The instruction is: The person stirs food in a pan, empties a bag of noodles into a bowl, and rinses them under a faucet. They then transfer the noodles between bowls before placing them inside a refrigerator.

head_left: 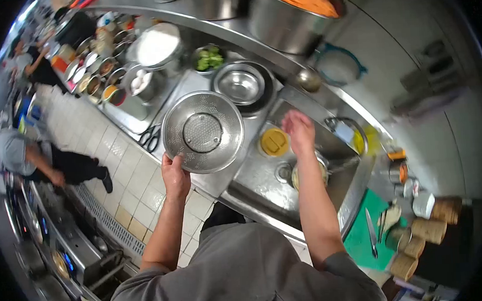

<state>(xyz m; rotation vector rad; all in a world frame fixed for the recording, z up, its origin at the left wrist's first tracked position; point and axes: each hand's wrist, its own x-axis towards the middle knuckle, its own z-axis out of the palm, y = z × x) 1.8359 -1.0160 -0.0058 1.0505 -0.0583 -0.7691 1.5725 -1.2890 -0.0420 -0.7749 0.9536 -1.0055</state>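
Note:
My left hand (175, 176) grips the near rim of a round perforated steel colander (202, 132), held tilted so its inside faces the camera, above the counter's edge. My right hand (299, 131) is raised over the steel sink (259, 171) with its fingers loosely apart and nothing in it. Below that hand lie a yellow round lid (274, 142) and a small bowl (308, 174) on the sink floor.
An empty steel bowl (240, 84), a bowl of green vegetables (209, 58), a white-filled pot (158, 45) and scissors (149, 137) are on the counter. A large pot of orange food (293, 6) stands behind. Right: green cutting board (362, 237) with knife, bamboo steamers (428, 230). Other people work at left.

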